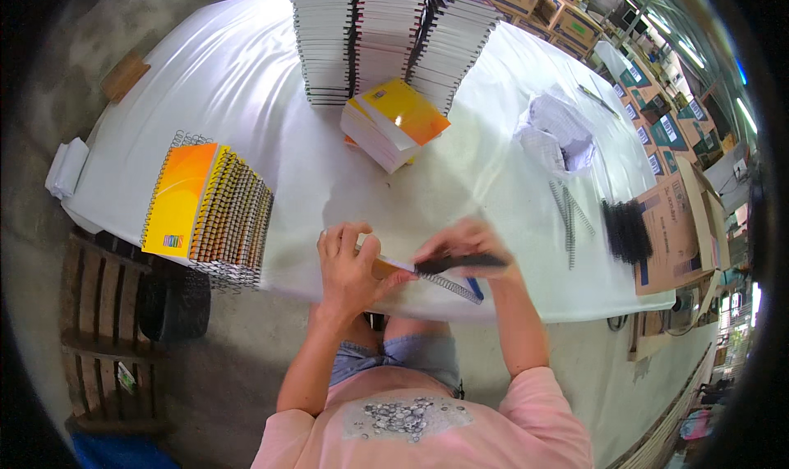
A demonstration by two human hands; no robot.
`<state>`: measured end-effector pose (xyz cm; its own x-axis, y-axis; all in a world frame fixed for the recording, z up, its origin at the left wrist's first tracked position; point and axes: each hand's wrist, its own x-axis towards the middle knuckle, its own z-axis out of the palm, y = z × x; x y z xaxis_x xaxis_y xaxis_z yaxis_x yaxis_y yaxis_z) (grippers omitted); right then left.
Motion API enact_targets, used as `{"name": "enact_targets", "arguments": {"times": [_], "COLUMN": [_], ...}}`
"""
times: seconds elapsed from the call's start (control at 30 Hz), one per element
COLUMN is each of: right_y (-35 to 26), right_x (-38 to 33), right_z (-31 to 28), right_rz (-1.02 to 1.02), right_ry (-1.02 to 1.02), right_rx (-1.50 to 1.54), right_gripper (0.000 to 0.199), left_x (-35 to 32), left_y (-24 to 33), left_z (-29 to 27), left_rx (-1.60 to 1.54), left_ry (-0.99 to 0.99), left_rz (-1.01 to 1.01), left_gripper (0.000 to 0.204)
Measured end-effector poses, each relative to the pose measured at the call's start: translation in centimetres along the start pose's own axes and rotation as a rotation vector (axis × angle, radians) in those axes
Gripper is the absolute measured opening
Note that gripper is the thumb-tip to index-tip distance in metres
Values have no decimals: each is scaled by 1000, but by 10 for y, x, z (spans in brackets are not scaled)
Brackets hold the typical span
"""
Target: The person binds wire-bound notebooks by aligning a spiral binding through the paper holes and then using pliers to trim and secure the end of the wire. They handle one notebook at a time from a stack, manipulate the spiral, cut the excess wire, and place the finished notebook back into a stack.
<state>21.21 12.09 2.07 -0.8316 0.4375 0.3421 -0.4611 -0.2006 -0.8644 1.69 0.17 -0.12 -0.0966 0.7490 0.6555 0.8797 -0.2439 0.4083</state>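
My left hand is closed on a thin notebook, seen almost edge-on with a little orange showing. A loose wire spiral slants from the notebook's right end toward the table's near edge. My right hand is blurred and closed around a dark, long object whose tip touches or overlaps the notebook's end. A narrow blue piece sticks out below this hand; whether it joins the dark object is unclear.
Spiral-bound yellow-orange notebooks are stacked at left. Ahead are unbound yellow-orange booklets and tall bound stacks. At right lie loose coils, a crumpled white wrapping, a bundle of black coils and an open carton.
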Motion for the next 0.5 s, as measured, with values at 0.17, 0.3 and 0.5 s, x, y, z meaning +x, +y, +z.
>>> {"name": "enact_targets", "arguments": {"times": [0.17,0.3,0.5], "right_y": [-6,6,4], "right_x": [7,7,3], "right_z": [-19,-3,6], "right_rz": [-144,315,72], "right_ry": [100,49,32], "right_rx": [-12,-480,-426], "right_gripper": [13,14,19], "left_x": [5,2,0], "left_y": [1,-1,-4], "left_z": [3,2,2], "left_rx": [-28,-26,-43], "left_ry": [49,53,15], "left_rz": [30,4,-2], "left_gripper": [57,54,54]}}
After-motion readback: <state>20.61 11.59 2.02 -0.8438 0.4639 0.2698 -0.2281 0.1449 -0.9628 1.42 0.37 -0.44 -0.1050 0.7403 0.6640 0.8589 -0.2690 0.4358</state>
